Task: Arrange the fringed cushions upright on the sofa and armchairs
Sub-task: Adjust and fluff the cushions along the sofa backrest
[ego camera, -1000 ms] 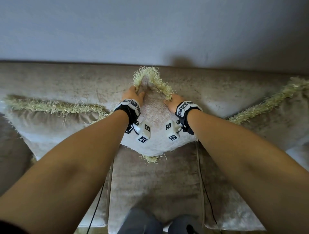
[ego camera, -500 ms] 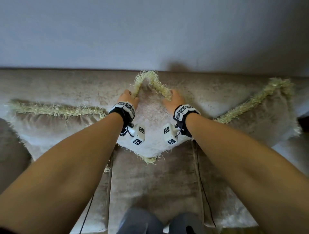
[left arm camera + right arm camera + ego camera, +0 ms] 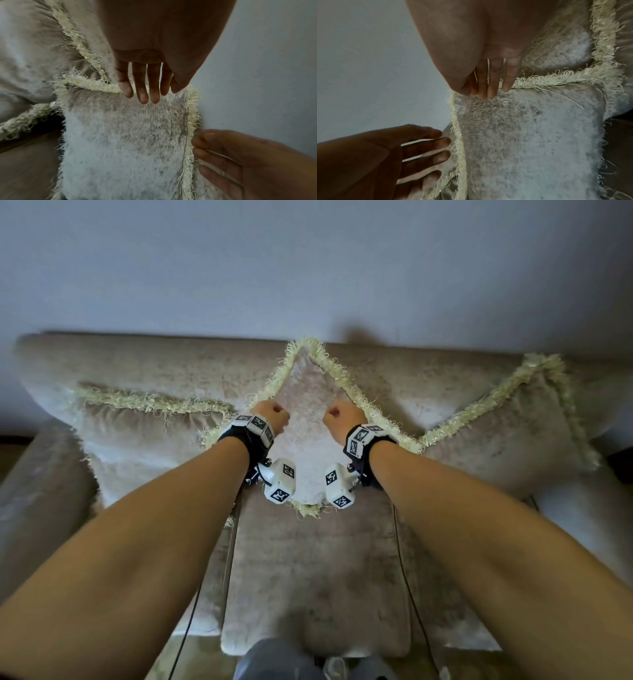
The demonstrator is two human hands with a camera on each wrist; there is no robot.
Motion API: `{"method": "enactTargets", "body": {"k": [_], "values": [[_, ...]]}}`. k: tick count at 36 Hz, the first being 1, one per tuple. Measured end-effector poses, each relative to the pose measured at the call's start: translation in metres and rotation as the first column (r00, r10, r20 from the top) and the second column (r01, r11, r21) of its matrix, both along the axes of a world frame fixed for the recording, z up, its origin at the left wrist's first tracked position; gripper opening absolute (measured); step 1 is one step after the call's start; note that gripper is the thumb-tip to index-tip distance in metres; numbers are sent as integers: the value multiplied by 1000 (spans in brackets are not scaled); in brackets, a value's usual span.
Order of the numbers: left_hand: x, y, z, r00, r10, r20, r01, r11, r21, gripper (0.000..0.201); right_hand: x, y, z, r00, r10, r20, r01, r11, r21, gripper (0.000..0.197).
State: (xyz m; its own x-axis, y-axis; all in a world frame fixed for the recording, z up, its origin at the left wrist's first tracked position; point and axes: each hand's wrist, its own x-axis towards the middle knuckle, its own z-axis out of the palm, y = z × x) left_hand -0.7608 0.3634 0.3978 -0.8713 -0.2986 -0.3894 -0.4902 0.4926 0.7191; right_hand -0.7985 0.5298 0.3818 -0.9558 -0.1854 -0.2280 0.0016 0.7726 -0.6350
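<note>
While a plain pale wall [image 3: 308, 261] fills the upper half of the head view, a beige velvet sofa [image 3: 144, 368] stands against it, its backrest running the width of the scene and its seat cushions [image 3: 315, 577] reaching toward the viewer. Three fringed cushions rest against the backrest: a left cushion [image 3: 137, 440] leaning broadside, a right cushion [image 3: 513, 440] tilted on a corner, and a middle cushion [image 3: 308, 412] propped as a diamond, one corner up, between them. The left hand [image 3: 272, 414] and right hand [image 3: 342, 416] hover at the middle cushion's upper edges, fingers straight and relaxed, gripping nothing; the wrist views show fingertips [image 3: 144, 97] just at the fringe [image 3: 539, 81].
</note>
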Motion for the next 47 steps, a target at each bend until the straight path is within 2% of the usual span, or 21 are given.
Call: {"method": "enactTargets", "body": {"k": [5, 11, 13, 18, 21, 26, 30, 34, 38, 41, 44, 47], "values": [[43, 14, 7, 999, 33, -11, -33, 999, 20, 23, 37, 11, 4, 999, 36, 14, -35, 999, -28, 20], [89, 15, 19, 1000, 9, -29, -9, 1000, 11, 24, 67, 9, 11, 999, 52, 12, -52, 998, -30, 18], [103, 11, 23, 1000, 5, -28, -5, 1000, 18, 23, 76, 3, 18, 998, 64, 3, -64, 998, -15, 28], [128, -14, 32, 997, 64, -40, -62, 997, 44, 23, 93, -25, 32, 989, 146, 5, -145, 989, -16, 23], [139, -33, 37, 994, 94, -56, -91, 994, 56, 24, 98, -46, 37, 982, 189, 1, -189, 982, 1, 32], [156, -76, 39, 988, 130, -82, -124, 989, 74, 18, 113, -93, 45, 969, 245, -10, -245, 969, 19, 41], [169, -125, 35, 984, 163, -69, -156, 982, 103, 17, 123, -146, 41, 954, 300, -28, -298, 953, 45, 32], [183, -183, 31, 983, 178, -54, -169, 977, 130, 16, 138, -207, 36, 957, 290, -26, -289, 957, 34, 38], [194, -235, 31, 985, 169, -29, -162, 974, 157, 13, 153, -259, 33, 966, 257, 3, -257, 966, 6, 34], [203, -274, 31, 984, 175, 6, -173, 966, 189, 18, 162, -299, 27, 970, 243, -5, -243, 970, -7, 26], [213, -304, 31, 984, 177, 17, -177, 964, 199, 27, 170, -328, 25, 972, 234, -19, -234, 972, -18, 31], [222, -333, 30, 982, 190, 13, -189, 959, 213, 30, 177, -356, 23, 968, 248, -26, -248, 969, 4, 27]]}}
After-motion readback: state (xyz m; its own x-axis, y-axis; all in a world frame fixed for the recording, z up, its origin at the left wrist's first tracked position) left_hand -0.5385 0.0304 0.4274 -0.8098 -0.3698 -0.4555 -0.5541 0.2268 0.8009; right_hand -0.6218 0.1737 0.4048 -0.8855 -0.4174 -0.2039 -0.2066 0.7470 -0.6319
